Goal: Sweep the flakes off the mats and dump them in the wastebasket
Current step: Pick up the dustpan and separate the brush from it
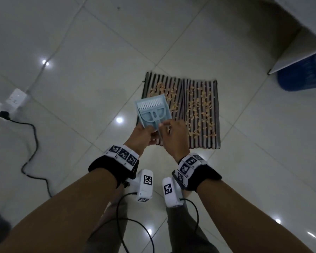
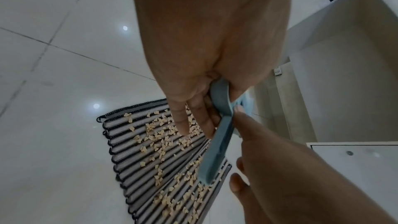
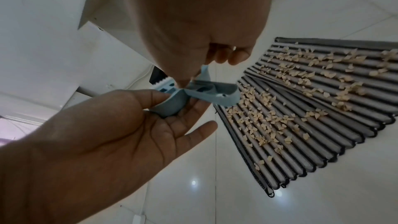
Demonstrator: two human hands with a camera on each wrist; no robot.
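Pale-blue plastic, thin and stiff: the dustpan (image 1: 150,112) with its brush (image 1: 154,116) clipped inside looks light, so it needs little force, though smooth plastic may slip. The left hand (image 1: 141,136) cradles the pan's rear end, its grip curled round it from below, the little finger straight. The right hand (image 1: 173,136) pinches the brush handle, grip narrow; pulling there should unclip it. Both are held in the air above the floor (image 1: 80,52), just beside the near-left corner of the two striped mats (image 1: 201,139). Tan flakes (image 1: 199,106) lie scattered over both mats; they look light and brittle, likely to catch in the ribs, so short strokes along the stripes seem wise. The blue wastebasket (image 1: 303,75) stands to the far right, well apart.
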